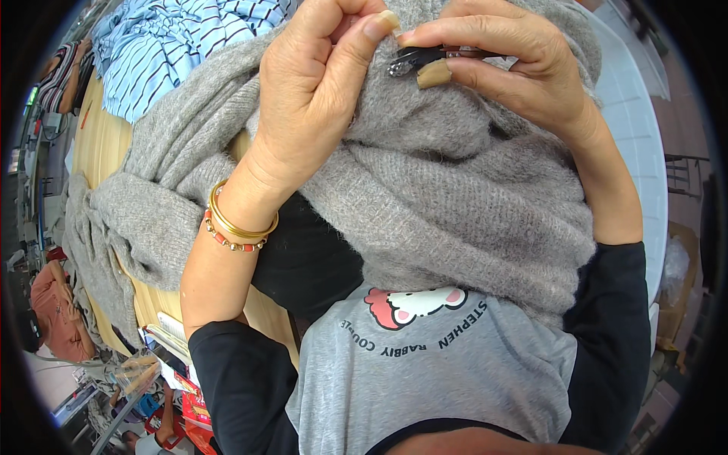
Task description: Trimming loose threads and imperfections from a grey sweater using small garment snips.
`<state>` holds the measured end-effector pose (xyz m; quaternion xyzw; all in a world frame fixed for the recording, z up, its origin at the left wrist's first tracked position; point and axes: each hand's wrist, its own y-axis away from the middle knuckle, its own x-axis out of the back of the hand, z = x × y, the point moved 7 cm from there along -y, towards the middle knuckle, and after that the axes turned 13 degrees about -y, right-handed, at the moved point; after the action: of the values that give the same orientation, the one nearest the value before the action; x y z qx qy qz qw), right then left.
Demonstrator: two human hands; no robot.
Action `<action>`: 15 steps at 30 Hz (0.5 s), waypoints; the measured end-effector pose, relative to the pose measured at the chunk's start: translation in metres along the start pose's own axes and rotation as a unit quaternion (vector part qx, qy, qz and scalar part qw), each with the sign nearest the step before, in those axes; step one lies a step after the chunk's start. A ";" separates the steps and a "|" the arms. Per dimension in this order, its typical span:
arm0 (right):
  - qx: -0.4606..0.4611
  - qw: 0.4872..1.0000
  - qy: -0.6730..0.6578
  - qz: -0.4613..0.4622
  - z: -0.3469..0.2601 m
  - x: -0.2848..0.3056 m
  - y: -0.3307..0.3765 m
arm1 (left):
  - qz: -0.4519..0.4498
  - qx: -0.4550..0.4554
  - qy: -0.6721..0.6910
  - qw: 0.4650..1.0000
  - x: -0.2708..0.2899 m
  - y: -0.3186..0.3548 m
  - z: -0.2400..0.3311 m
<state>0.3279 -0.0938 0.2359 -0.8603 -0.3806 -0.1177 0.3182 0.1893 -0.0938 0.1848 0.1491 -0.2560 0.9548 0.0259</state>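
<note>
A fuzzy grey knit garment (462,186) lies bunched across my lap and under both hands, spreading left onto the table. Above it, my left hand (315,91) is closed, with thumb and forefinger pinched together; whatever lies between them is too small to make out. Close beside those fingertips, my right hand (523,64) has its fingers bent around a small black tool (422,57) with a shiny, glittering end. Its exact kind does not show. Tan tape (434,74) wraps the tip of one right-hand digit. Gold and red-beaded bracelets (235,227) circle my left wrist.
Light-blue striped cloth (182,49) is heaped on the wooden table (97,144) at the far left. A large pale plastic bin (644,144) stands at my right. Red packets (196,409) and papers lie at lower left. Other people (64,311) sit beyond the table.
</note>
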 end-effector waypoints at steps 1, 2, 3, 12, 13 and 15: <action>0.005 1.000 -0.015 0.013 -0.003 -0.002 -0.003 | -0.006 -0.205 0.156 0.966 -0.002 -0.012 -0.003; 0.005 1.000 -0.014 0.012 -0.003 -0.002 -0.003 | -0.016 -0.396 0.306 0.866 0.004 -0.006 0.002; -0.008 1.000 -0.008 0.016 0.002 0.002 0.001 | -0.019 -0.394 0.311 0.864 0.006 0.002 0.014; 0.200 0.972 -0.119 -0.020 0.031 -0.003 -0.010 | -0.022 0.048 0.084 0.995 -0.006 -0.003 -0.011; 0.414 0.880 -0.226 -0.054 0.022 -0.001 -0.004 | -0.048 -0.144 0.213 0.965 -0.007 -0.012 -0.011; 0.195 0.970 -0.143 -0.013 -0.002 -0.006 -0.005 | -0.069 -0.324 0.327 0.885 0.006 0.001 0.005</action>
<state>0.3201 -0.0961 0.2369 -0.7844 -0.4489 0.0794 0.4206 0.1843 -0.0973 0.1900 -0.1709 -0.5174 0.8088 0.2211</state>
